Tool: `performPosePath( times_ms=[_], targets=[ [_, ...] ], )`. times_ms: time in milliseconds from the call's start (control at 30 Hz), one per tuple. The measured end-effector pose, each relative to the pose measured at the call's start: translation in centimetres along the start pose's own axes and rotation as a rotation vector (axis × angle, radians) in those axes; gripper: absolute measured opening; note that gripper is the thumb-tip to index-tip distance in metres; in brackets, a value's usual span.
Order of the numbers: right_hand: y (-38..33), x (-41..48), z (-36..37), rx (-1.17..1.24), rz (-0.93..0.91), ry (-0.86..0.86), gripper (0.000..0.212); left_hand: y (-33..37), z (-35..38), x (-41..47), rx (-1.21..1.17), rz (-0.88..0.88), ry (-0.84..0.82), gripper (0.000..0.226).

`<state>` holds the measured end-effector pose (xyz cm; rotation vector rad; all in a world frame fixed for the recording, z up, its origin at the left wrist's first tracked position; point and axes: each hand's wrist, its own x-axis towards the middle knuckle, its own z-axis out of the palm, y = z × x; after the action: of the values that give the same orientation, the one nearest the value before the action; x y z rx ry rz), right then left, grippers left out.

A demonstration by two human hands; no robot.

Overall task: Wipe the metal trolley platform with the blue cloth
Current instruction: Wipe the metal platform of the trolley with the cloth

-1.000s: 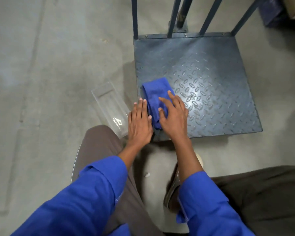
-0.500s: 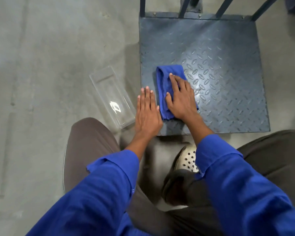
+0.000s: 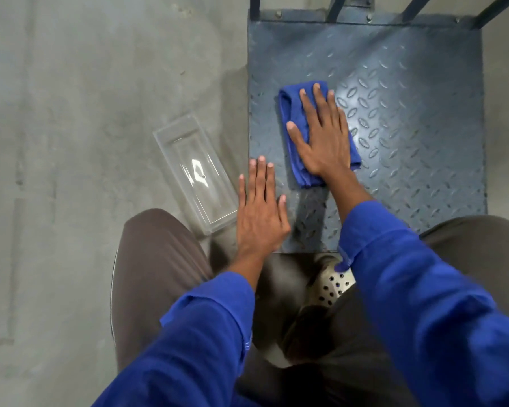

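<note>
Blue cloth point(image 3: 294, 113), folded into a thick oblong, lies on the left half of the grey diamond-plate trolley platform point(image 3: 409, 127), long axis running from its near edge toward its barred far edge; the right hand point(image 3: 323, 136) presses it with straight, spread fingers; the left hand point(image 3: 259, 212) rests flat on the platform's near left corner, holding nothing; a clear plastic tray point(image 3: 194, 171) lies just left of the platform.

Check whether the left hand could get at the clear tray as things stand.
Probably yes. The left hand rests flat and empty at the platform edge; the tray lies right beside it on the floor, nothing between.
</note>
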<state>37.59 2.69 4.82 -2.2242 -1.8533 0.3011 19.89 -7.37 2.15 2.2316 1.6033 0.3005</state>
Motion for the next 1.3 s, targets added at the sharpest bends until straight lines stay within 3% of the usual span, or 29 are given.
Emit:
performPosePath(
  times_ms=[200, 400, 567, 767, 900, 1033, 1133, 1300],
  targets=[
    [-1.7, 4.1, -0.2, -0.142, -0.033, 0.015, 0.069, 0.0, 0.0, 0.1, 0.019, 0.012, 0.003, 0.073],
    [-0.3, 0.4, -0.9, -0.171, -0.522, -0.126, 0.063, 0.8, -0.7, 0.4, 0.066, 0.051, -0.044, 0.071],
    [2.9, 2.4, -2.1, -0.113, -0.324, -0.076, 0.066, 1.7, -0.4, 1.7, 0.093, 0.09, -0.087, 0.089],
    [1.3, 8.4, -1.8, -0.156, -0.18, -0.056, 0.07, 1.8, 0.2, 1.8, 0.096, 0.078, -0.052, 0.085],
    [-1.3, 8.3, -1.0, -0.163, -0.408, -0.087, 0.06, 1.9, 0.0, 2.1, 0.112, 0.073, -0.065, 0.085],
    [0.6, 5.5, -1.2, -0.178, -0.65, -0.16, 0.054, 1.9, -0.1, 1.9, 0.11, 0.067, -0.067, 0.088],
    [3.3, 5.0, -2.0, -0.174, -0.632, -0.187, 0.059, 1.9, -0.1, 2.0, 0.11, 0.07, -0.076, 0.088],
    [2.5, 8.9, -2.5, -0.19, -0.421, -0.145, 0.065, 1.7, -0.1, 2.0, 0.088, 0.08, -0.044, 0.087]
  ],
)
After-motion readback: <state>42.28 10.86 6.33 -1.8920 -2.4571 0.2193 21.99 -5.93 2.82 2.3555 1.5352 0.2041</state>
